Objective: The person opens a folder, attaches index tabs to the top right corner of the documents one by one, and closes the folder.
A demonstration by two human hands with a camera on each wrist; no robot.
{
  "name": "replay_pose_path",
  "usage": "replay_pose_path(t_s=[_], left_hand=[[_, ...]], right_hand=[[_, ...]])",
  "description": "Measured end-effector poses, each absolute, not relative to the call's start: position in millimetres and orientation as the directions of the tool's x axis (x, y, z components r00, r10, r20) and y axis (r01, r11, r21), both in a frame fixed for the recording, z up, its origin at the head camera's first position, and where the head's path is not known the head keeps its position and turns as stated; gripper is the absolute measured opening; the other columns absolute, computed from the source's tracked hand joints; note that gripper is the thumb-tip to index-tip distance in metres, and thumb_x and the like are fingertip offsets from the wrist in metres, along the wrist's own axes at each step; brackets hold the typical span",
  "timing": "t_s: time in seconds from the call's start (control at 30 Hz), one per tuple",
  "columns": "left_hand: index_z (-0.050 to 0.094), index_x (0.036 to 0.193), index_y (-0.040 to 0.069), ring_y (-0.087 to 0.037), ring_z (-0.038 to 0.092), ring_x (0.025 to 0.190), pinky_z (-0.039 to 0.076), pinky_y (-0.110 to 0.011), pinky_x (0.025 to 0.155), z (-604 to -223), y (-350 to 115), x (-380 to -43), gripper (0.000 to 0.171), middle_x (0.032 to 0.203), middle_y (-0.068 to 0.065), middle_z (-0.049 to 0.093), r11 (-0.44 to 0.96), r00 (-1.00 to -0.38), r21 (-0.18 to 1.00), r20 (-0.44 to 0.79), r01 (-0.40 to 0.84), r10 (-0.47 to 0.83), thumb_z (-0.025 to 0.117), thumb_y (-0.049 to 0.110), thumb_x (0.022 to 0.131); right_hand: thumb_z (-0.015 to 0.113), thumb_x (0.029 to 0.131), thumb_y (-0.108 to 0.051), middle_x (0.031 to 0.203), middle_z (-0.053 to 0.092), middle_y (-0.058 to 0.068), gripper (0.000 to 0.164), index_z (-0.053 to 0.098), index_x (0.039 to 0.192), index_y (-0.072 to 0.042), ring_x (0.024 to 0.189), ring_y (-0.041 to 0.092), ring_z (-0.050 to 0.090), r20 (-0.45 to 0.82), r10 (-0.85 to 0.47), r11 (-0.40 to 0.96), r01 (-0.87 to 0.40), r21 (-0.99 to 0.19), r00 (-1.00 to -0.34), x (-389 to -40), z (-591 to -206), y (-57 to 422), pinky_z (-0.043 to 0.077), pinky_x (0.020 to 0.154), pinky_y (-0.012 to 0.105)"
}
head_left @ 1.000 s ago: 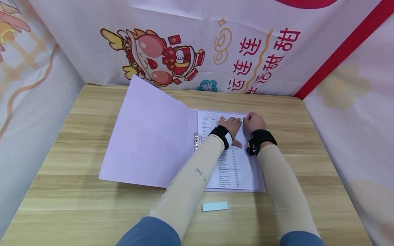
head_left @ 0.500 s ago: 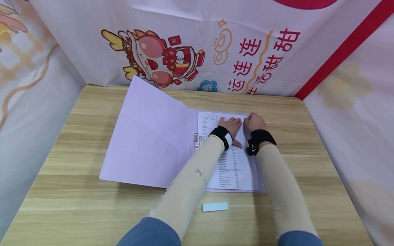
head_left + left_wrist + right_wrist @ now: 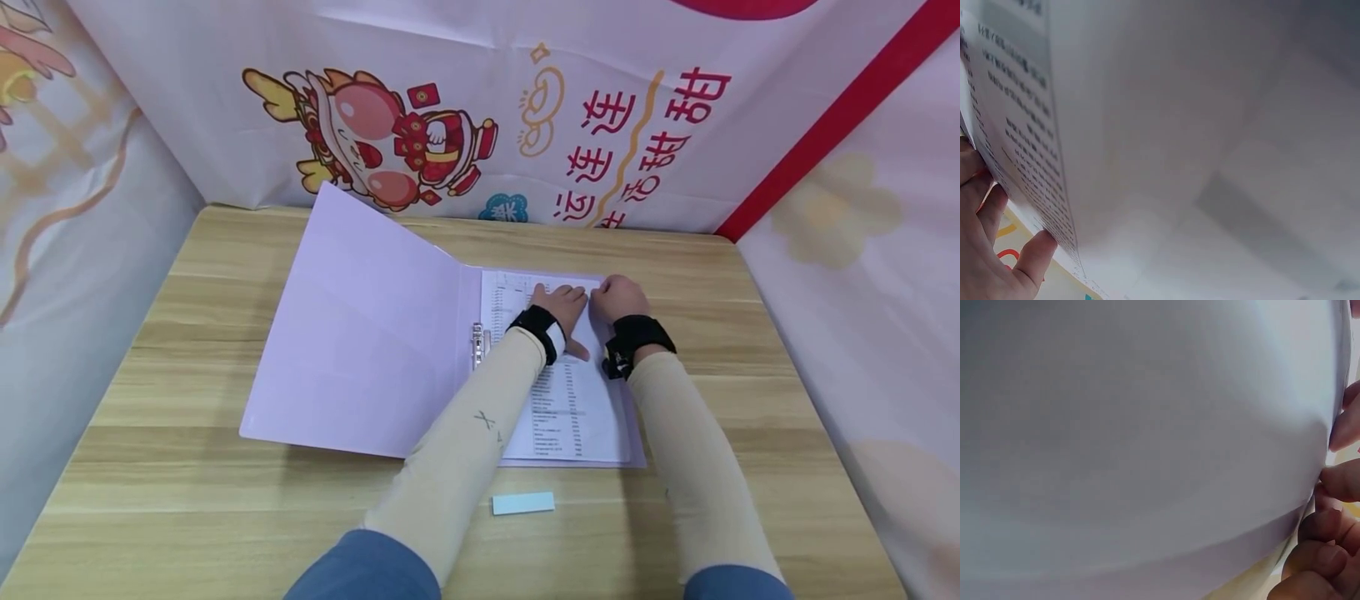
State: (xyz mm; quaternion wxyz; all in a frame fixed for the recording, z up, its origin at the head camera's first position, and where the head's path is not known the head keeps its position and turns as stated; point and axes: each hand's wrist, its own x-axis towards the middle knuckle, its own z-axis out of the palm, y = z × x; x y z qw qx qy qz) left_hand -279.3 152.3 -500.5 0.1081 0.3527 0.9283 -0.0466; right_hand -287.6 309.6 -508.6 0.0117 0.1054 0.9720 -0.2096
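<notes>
Near us, a pale blue strip (image 3: 522, 503) lies on the wooden table (image 3: 165, 392) before an open lilac folder (image 3: 360, 333). On its right side we see printed paper (image 3: 558, 421), the left hand (image 3: 564, 307) resting on it, fingers spread, the right hand (image 3: 622, 300) pinching its edge near the far right corner.

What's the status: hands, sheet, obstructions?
Left hand spread on printed sheet; right hand curled at sheet's far right corner, pinch unclear. Sheet inside open purple folder. Left forearm crosses sheet; light-blue strip apart from folder, out of the way.
</notes>
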Motion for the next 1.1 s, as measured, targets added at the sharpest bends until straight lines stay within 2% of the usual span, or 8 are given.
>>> replay_pose_path(t_s=[0.3, 0.53, 0.73, 0.93, 1.1], left_hand=[[0.022, 0.164, 0.019, -0.016, 0.022, 0.153, 0.029, -0.053, 0.117, -499.6, 150.4, -278.4, 0.117, 0.169, 0.003, 0.022, 0.745, -0.726, -0.007, -0.230, 0.667, 0.648, 0.063, 0.084, 0.076], [0.025, 0.163, 0.019, -0.015, 0.021, 0.153, 0.029, -0.052, 0.118, -489.5, 147.8, -271.6, 0.113, 0.169, 0.003, 0.021, 0.747, -0.723, 0.007, -0.248, 0.664, 0.645, 0.064, 0.081, 0.077], [0.022, 0.164, 0.019, -0.015, 0.018, 0.154, 0.028, -0.053, 0.118, -496.0, 150.8, -276.8, 0.116, 0.170, 0.003, 0.018, 0.750, -0.723, 0.001, -0.267, 0.661, 0.637, 0.062, 0.084, 0.076], [0.023, 0.164, 0.018, -0.015, 0.017, 0.154, 0.028, -0.054, 0.118, -498.9, 151.5, -278.0, 0.113, 0.170, 0.002, 0.017, 0.751, -0.724, 0.010, -0.257, 0.660, 0.640, 0.062, 0.082, 0.078], [0.026, 0.163, 0.016, -0.017, 0.017, 0.155, 0.028, -0.052, 0.118, -498.8, 152.3, -271.1, 0.106, 0.170, -0.002, 0.019, 0.756, -0.722, 0.046, -0.263, 0.653, 0.640, 0.063, 0.075, 0.083]], right_hand=[[0.055, 0.090, -0.020, 0.076, 0.058, 0.012, 0.021, 0.056, 0.077, -0.005, 0.078, 0.034, 0.057, -0.063, 0.176, 0.889, 0.186, -0.418, -0.982, -286.9, -510.2, 311.2, 0.042, 0.068, 0.038], [0.051, 0.090, -0.017, 0.082, 0.058, 0.014, 0.019, 0.055, 0.078, -0.003, 0.084, 0.035, 0.058, -0.092, 0.227, 0.875, 0.244, -0.418, -0.970, -280.4, -503.5, 309.2, 0.044, 0.073, 0.042], [0.050, 0.094, -0.019, 0.085, 0.058, 0.015, 0.021, 0.056, 0.082, -0.003, 0.085, 0.034, 0.057, -0.142, 0.236, 0.864, 0.275, -0.421, -0.961, -278.1, -499.1, 310.1, 0.041, 0.070, 0.037], [0.050, 0.096, -0.022, 0.087, 0.059, 0.016, 0.024, 0.057, 0.084, -0.002, 0.085, 0.035, 0.058, -0.121, 0.213, 0.869, 0.245, -0.430, -0.970, -284.3, -504.7, 315.6, 0.043, 0.071, 0.038], [0.051, 0.095, -0.022, 0.087, 0.061, 0.016, 0.024, 0.057, 0.084, -0.002, 0.085, 0.036, 0.059, -0.106, 0.192, 0.872, 0.219, -0.437, -0.976, -283.4, -506.0, 317.3, 0.044, 0.073, 0.040]])
